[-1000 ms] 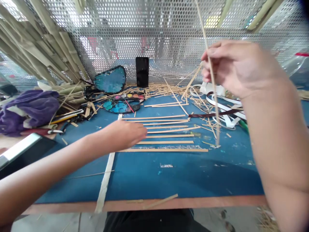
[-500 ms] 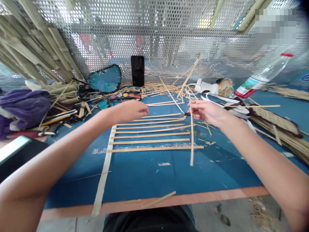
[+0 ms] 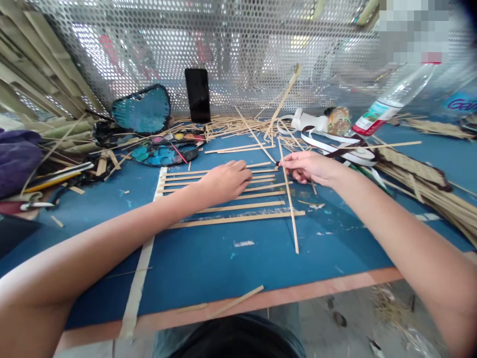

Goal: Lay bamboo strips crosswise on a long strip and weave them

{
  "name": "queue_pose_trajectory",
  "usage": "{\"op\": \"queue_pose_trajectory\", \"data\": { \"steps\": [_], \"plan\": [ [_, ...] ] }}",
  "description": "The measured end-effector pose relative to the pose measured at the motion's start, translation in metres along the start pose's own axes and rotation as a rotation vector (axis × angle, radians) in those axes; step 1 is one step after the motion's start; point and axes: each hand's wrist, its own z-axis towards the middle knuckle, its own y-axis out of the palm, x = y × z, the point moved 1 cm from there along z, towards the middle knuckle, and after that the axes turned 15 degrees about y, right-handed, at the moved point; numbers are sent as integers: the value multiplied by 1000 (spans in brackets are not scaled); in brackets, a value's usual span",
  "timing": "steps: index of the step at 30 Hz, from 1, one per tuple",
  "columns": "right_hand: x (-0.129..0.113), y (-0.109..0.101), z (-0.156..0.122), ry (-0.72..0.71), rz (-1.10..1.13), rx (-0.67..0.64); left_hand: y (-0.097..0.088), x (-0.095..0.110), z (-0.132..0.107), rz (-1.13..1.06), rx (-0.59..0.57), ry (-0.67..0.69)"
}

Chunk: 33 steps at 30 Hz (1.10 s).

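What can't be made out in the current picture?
In the head view:
Parts of the laid strips, hidden by the left hand.
Whether that hand grips anything, hidden by its own back.
Rest of the purple cloth, cut off by the left edge.
Things behind the perforated panel, blurred through its holes.

- The left arm (image 3: 128, 231) bends at the elbow in the near left, its forearm slanting far and right.
- The left hand (image 3: 228, 180) is palm down at mid-scene, fingers together and curled downward.
- The right arm (image 3: 389, 233) reaches from the near right toward the far left.
- The right hand (image 3: 307, 166) pinches with thumb and forefinger, other fingers folded under.
- Both hands are near each other, not touching.
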Motion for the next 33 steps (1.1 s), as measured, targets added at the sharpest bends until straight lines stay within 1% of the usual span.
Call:
{"op": "queue_pose_trajectory", "data": {
  "steps": [4, 6, 8, 10, 12, 14, 16, 17, 19, 20, 22, 24, 27, 30, 33],
  "plan": [
    [2, -2, 3, -4, -45, -16, 3, 2, -2, 78, -18, 19],
    [2, 0, 4, -18, -71, 10, 4, 3, -2, 122, -27, 32],
    [1, 3, 3, -32, -105, 58, 2, 5, -2, 153, -18, 42],
    [0, 7, 2, -40, -134, 91, -6, 8, -3, 155, 11, 47],
    [-1, 10, 0, -40, -153, 104, -18, 13, -3, 81, 49, 56],
    [-2, 11, -1, -33, -158, 114, -31, 22, -2, -81, 41, 93],
    [-2, 10, -2, -22, -133, 102, -38, 33, -2, -236, -36, 139],
    [-2, 8, -2, -14, -102, 82, -39, 39, -2, -279, -82, 149],
    [-2, 5, -3, 13, -10, 19, -37, 47, -2, -305, -148, 144],
    [-2, 3, -3, 30, 37, -14, -34, 50, -3, -308, -160, 135],
    [-2, -1, -5, 57, 117, -72, -28, 52, -3, -329, -159, 120],
    [-2, -5, -5, 66, 174, -108, -24, 52, -4, -377, -131, 102],
    [-3, -10, -4, 51, 226, -99, -23, 49, -6, -480, -78, 66],
    [-4, -15, -3, 36, 221, -75, -23, 46, -8, -588, -30, 40],
    [-6, -13, -6, 27, 201, -87, -23, 40, -9, -701, -12, 4]
  ]
}}
